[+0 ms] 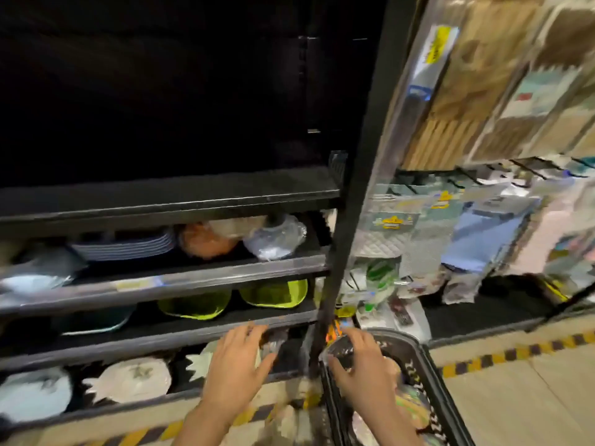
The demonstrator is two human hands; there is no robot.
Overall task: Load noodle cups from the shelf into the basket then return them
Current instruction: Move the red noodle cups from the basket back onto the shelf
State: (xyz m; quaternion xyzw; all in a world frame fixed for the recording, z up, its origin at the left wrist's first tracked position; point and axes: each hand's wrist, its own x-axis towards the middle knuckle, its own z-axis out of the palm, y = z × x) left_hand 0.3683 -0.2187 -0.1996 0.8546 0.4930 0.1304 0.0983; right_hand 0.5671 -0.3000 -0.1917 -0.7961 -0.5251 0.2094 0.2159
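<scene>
2 hands work low in the frame, and the picture is blurred with motion. At lower centre-right, the right hand point(360, 365) has its fingers curled round a dark noodle cup point(339, 349) with an orange patch at its top edge; that grip is closed on the cup, which sits just above the near end of the black basket point(428, 375). More packets lie inside the basket, under the wrist, too smeared to name. Just left of it, the left hand point(238, 365) reaches toward the lowest shelf point(145, 344) with fingers spread and straight, its grip open, fingertips near a dark object there that I cannot make out.

White pineapple-shaped dishes point(128, 381) lie on that lowest shelf at lower left. 1 level up sit 2 yellow-green bowls point(273, 294), and above those a stack of plates point(128, 246). A black upright post point(354, 204) splits the frame; to its right hang cloth goods point(483, 233). Yellow-and-black floor tape point(515, 352) runs along the lower right.
</scene>
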